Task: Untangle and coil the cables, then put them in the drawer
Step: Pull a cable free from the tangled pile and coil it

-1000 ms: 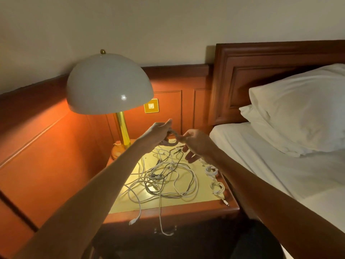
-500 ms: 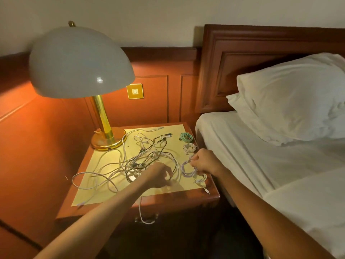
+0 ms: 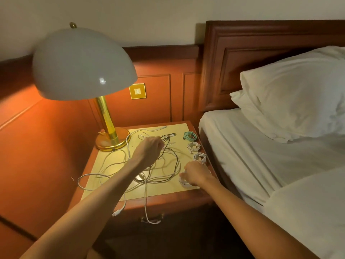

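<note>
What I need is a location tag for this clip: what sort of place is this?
Probably a hotel bedroom: a made bed with white pillows against a wooden headboard, and a nightstand carrying a dome-shaded brass lamp.

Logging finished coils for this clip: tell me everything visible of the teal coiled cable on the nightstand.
The teal coiled cable is a small, tight bundle of several loops, its sheath smooth like plastic, with a darker reddish bit at its middle, too small to identify. It lies flat on the pale yellow top of the nightstand near the back right corner, heading a row of white coils. It is clear of the loose tangle; neither left hand nor right hand touches it.
</note>
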{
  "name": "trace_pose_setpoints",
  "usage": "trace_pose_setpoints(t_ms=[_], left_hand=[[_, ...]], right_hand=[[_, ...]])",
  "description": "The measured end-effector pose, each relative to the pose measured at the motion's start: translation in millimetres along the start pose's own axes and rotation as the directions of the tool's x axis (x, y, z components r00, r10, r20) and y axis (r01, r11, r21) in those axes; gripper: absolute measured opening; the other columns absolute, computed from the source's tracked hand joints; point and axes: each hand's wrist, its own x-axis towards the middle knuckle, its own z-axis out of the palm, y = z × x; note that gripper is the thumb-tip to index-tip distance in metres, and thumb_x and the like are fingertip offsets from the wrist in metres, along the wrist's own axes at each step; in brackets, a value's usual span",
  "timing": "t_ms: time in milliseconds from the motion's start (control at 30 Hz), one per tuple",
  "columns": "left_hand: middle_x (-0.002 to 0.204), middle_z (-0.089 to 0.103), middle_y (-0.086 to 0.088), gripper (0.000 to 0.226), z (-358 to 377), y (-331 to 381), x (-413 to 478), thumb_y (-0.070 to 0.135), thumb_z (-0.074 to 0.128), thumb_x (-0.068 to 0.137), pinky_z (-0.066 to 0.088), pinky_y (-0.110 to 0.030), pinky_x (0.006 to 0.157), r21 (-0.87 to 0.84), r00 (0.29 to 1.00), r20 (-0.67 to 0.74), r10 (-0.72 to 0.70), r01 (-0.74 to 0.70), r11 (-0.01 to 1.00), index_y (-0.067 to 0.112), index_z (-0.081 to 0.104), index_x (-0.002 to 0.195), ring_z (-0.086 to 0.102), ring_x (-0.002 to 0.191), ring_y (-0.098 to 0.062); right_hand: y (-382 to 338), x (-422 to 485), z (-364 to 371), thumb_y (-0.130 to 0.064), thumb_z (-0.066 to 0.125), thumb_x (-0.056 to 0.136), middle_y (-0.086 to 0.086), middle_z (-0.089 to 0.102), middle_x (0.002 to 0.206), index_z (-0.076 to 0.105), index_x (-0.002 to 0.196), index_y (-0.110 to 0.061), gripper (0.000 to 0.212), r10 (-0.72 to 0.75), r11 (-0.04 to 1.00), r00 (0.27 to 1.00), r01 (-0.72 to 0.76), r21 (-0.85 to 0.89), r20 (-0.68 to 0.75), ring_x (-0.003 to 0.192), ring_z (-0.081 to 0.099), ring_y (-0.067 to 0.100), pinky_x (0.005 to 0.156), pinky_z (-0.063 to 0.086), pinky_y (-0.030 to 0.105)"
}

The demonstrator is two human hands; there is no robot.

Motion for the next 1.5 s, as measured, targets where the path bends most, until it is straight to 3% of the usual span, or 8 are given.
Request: trace_pose_setpoints(t_ms=[167,367,500,733,1000,1200,1367,1500], left_hand=[[0.084,0.072,-0.003,0.014,-44,-4,28,0.01,0.061,0.093,0.051,-0.032,0.058,-0.122,0.991,-0.13,-0.042,0.027,0.992,0.003,0.071,0.086,0.065,0.07,-0.019],[0.09,0.071,-0.004,0.017,-145,-6,68,0.024,0.06,0.097,0.057,-0.034,0.069,-0.289,0.947,-0.305,-0.1,0.008,0.957,0.01,0.069,0.099,0.069,0.07,-0.016],[0.087,0.069,0.001,0.013,-217,5,91,0.025,0.06,0.096,0.061,-0.04,0.07,-0.358,0.927,-0.367,-0.083,-0.058,0.932,0.013,0.067,0.098,0.071,0.069,-0.013],[0.09,0.065,-0.001,0.01,-297,31,101,0.021,0.06,0.096,0.062,-0.039,0.074,-0.423,0.871,-0.487,-0.058,-0.177,0.889,0.013,0.065,0.095,0.073,0.074,-0.017],[0.099,0.07,-0.006,0.014,-350,24,98,0.025,0.054,0.1,0.061,-0.033,0.06,-0.443,0.792,-0.592,-0.147,-0.168,0.881,0.013,0.061,0.1,0.071,0.078,-0.015],[0.095,0.073,-0.005,0.016,-370,21,96,0.026,0.052,0.101,0.062,-0.039,0.067,-0.467,0.775,-0.601,-0.193,-0.144,0.873,0.012,0.06,0.104,0.071,0.082,-0.018],[0.084,0.071,0.011,0.019,-375,12,78,0.035,0.048,0.1,0.042,-0.016,0.06,-0.139,0.806,-0.588,-0.067,-0.02,0.99,0.026,0.064,0.1,0.057,0.064,0.004],[0.067,0.05,0.008,0.027,-389,20,60,0.032,0.046,0.103,0.043,-0.029,0.077,-0.571,0.923,-0.36,-0.133,-0.105,0.814,0.026,0.07,0.094,0.059,0.064,-0.012]], right_hand=[[-2,0,-5,-0.049,0.058,0.095,0.013,0.059,0.134,0.063,0.13,-0.017,0.047,-0.04,0.998,0.989,0.046,0.041,-0.139,0.131,0.046,0.033,0.109,0.037,0.047],[-49,4,-102,-0.039,0.063,0.095,0.004,0.062,0.125,0.045,0.147,-0.022,0.057,-0.088,0.82,0.863,0.347,0.456,-0.498,0.108,0.061,0.017,0.082,0.047,0.023],[-98,12,-185,-0.036,0.066,0.093,0.004,0.067,0.111,0.027,0.154,-0.029,0.072,-0.157,0.513,0.834,0.526,0.679,-0.528,0.076,0.073,0.025,0.061,0.059,0.025],[-153,22,-282,-0.015,0.06,0.099,0.017,0.069,0.086,0.069,0.107,0.002,0.021,-0.186,0.461,0.781,0.605,0.649,-0.596,0.067,0.069,0.025,0.059,0.061,0.028],[-183,5,-364,-0.015,0.062,0.097,0.013,0.068,0.072,0.072,0.092,-0.008,0.013,-0.072,0.395,0.532,0.792,0.466,-0.844,0.068,0.074,0.029,0.074,0.062,0.043],[-209,-9,-408,-0.025,0.063,0.097,0.003,0.073,0.074,0.074,0.101,-0.008,0.021,-0.119,0.526,0.275,0.832,0.174,-0.954,0.068,0.072,0.016,0.075,0.061,0.038],[-211,-26,-425,-0.028,0.066,0.095,0.0,0.075,0.087,0.076,0.102,-0.014,0.019,-0.111,0.594,0.154,0.803,0.059,-0.982,0.074,0.071,0.015,0.077,0.057,0.035],[-213,-55,-436,-0.032,0.063,0.096,-0.002,0.072,0.096,0.076,0.105,-0.024,0.018,-0.167,0.748,0.067,0.659,-0.082,-0.984,0.076,0.06,0.006,0.068,0.043,0.019]])
